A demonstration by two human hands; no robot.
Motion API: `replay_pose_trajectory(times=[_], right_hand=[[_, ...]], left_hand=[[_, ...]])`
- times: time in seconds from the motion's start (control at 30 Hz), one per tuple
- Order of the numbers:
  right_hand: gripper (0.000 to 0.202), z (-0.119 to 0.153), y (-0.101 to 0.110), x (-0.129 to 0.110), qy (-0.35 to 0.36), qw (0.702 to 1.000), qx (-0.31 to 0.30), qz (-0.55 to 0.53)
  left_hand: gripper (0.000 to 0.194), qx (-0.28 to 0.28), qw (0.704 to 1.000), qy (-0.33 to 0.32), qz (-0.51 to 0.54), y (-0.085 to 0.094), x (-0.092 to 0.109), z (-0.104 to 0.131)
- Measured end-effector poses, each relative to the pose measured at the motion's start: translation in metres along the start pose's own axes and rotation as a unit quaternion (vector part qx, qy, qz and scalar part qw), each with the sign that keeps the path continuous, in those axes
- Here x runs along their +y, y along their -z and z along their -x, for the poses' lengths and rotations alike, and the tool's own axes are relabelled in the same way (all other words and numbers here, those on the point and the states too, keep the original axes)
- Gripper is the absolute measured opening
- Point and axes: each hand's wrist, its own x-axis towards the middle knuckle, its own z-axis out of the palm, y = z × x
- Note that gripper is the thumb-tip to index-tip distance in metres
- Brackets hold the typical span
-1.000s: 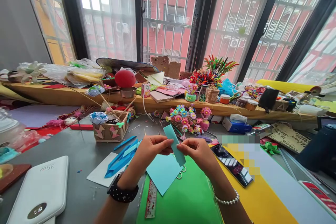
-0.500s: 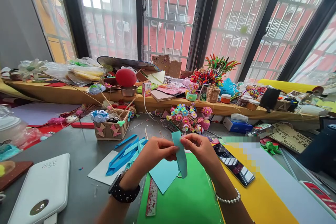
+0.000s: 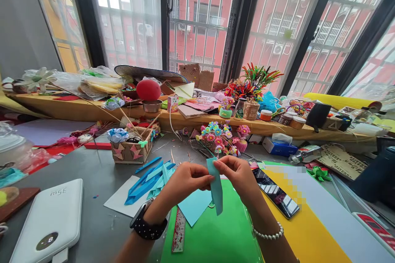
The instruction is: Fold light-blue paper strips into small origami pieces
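Between both hands hangs a folded light-blue paper strip [image 3: 217, 197], held upright above a green sheet [image 3: 222, 234]. My left hand [image 3: 189, 178], with a dark watch on the wrist, pinches the strip's left edge near the top. Thumb and fingers of my right hand [image 3: 236, 172] pinch its upper right edge; a beaded bracelet circles that wrist. Below them, a light-blue paper sheet [image 3: 194, 209] lies on the green one, beside a patterned ruler [image 3: 178, 232]. Several folded blue paper strips [image 3: 145, 185] rest on white paper [image 3: 119, 199] to the left.
A white power bank [image 3: 49, 222] lies at the left. The phone [image 3: 276, 193] is on yellow paper [image 3: 311, 230] at the right. Behind stand a cardboard box [image 3: 131, 150] with sticks, small craft flowers [image 3: 216, 135] and a tissue box [image 3: 279, 147]. A cluttered ledge [image 3: 197, 121] runs below the windows.
Both hands still pinch the paper strip. The strip and my left hand have shifted slightly to the right, and the strip's lower end hangs a little lower.
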Motion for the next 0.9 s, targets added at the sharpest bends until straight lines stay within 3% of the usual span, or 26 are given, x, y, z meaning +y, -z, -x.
replay_pose_trajectory(times=[0.23,0.67,0.9], right_hand=[[0.026,0.0011,0.0009,-0.0009,0.019,0.999,-0.005,0.046],[0.019,0.0008,-0.0017,-0.0020,0.035,0.998,0.003,0.042],[0.012,0.0001,0.0000,-0.0022,0.053,0.989,0.006,0.138]], left_hand=[[0.020,0.064,0.997,-0.025,0.022,0.0000,-0.0014,-0.0011],[0.020,0.063,0.997,-0.043,-0.011,0.0023,-0.0022,-0.0023],[0.021,0.133,0.986,-0.076,-0.070,-0.0005,-0.0020,-0.0013]])
